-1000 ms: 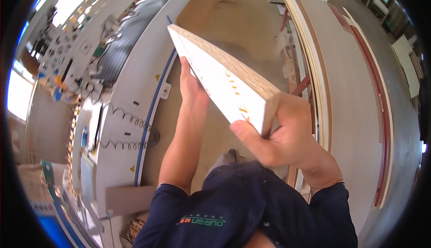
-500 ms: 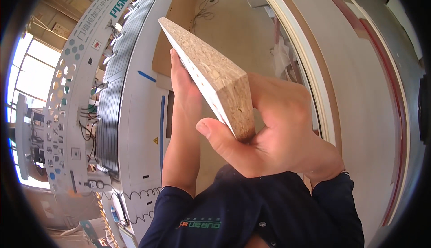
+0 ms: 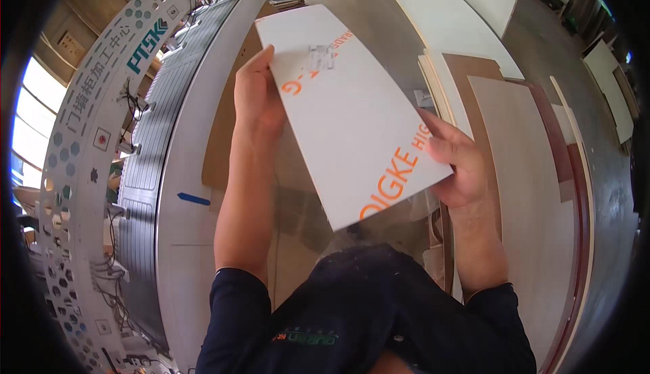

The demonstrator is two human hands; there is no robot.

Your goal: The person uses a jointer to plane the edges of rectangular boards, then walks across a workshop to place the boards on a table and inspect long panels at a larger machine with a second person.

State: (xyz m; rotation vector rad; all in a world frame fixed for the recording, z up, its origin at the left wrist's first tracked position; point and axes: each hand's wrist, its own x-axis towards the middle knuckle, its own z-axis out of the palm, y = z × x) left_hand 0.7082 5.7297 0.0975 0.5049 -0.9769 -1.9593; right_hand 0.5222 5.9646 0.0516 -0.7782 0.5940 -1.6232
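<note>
A rectangular board with a white face, orange printing and a small grey label lies tilted between my hands, face up toward me. My left hand is closed on its left edge near the far end, with the fingers mostly behind it. My right hand grips the right edge at the near corner, thumb on the white face, other fingers partly hidden underneath. Below the board, my dark shirt shows at the lower edge.
A long white machine with a slatted grey track runs along the left. A tan panel stands beside it. Stacked panels fill the right side, with white sheets farther off. The floor shows between them.
The board has turned from edge-on, chipboard edge up, to showing its broad white face. My right hand has shifted right and rotated with it; my left hand has moved slightly left. The view has shifted.
</note>
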